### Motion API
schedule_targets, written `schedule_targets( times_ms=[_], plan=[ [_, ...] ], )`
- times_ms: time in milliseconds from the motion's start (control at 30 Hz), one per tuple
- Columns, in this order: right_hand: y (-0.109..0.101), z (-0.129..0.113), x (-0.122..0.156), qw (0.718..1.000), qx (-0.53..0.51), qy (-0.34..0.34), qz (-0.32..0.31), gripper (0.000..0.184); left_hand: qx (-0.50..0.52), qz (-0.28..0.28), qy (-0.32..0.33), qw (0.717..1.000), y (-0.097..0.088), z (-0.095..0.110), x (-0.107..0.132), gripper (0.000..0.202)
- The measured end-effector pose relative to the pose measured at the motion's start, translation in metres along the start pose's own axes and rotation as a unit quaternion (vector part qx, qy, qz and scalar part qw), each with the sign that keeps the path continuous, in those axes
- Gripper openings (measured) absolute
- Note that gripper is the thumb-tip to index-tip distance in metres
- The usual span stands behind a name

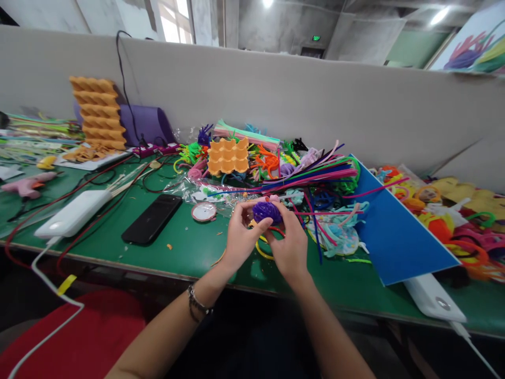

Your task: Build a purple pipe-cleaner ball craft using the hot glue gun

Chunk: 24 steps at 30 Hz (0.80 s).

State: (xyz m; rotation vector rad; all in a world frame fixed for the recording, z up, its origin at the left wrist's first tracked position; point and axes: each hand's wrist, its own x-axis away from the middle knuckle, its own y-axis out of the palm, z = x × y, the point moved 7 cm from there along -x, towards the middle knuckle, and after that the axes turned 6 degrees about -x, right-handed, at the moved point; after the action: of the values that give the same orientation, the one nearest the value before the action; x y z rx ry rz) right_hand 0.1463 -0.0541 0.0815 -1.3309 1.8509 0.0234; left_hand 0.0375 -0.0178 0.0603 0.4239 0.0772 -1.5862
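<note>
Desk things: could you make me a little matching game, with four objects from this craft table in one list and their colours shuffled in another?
Things:
1. fuzzy ball held between the left hand and the right hand
2. phone lying flat on the table
3. egg tray by the pipe cleaners
4. slanted board to the right of the hands

Colours:
A. orange
B. blue
C. purple
D. black

Pairs: 1-C, 2-D, 3-A, 4-B
</note>
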Motion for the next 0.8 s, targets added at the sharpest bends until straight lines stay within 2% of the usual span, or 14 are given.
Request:
schedule_targets(
  times_ms=[133, 233, 333, 500, 600, 700, 800],
  plan=[
    [0.002, 0.015, 0.004, 0.984, -0.159, 0.078, -0.013, 0.048, -0.104, -0.071, 0.109, 0.986, -0.002, 0.011, -0.001, 0.034],
    [0.007, 0.024, 0.009, 0.945, -0.297, 0.133, -0.02, 0.051, -0.178, -0.104, 0.189, 0.96, -0.005, 0.022, 0.002, 0.032],
    [0.01, 0.027, 0.013, 0.911, -0.38, 0.158, -0.018, 0.051, -0.22, -0.125, 0.242, 0.937, -0.005, 0.031, 0.007, 0.029],
    [0.012, 0.027, 0.015, 0.88, -0.431, 0.194, -0.043, 0.05, -0.312, -0.088, 0.299, 0.897, -0.004, 0.045, 0.014, 0.023],
    [0.012, 0.027, 0.015, 0.869, -0.446, 0.212, -0.04, 0.05, -0.336, -0.054, 0.316, 0.886, -0.003, 0.053, 0.019, 0.02],
    [0.012, 0.03, 0.016, 0.854, -0.464, 0.236, -0.018, 0.042, -0.343, -0.028, 0.306, 0.887, -0.002, 0.057, 0.02, 0.017],
    [0.012, 0.032, 0.016, 0.82, -0.501, 0.276, 0.017, 0.038, -0.321, -0.021, 0.277, 0.905, -0.002, 0.054, 0.017, 0.013]
  ],
)
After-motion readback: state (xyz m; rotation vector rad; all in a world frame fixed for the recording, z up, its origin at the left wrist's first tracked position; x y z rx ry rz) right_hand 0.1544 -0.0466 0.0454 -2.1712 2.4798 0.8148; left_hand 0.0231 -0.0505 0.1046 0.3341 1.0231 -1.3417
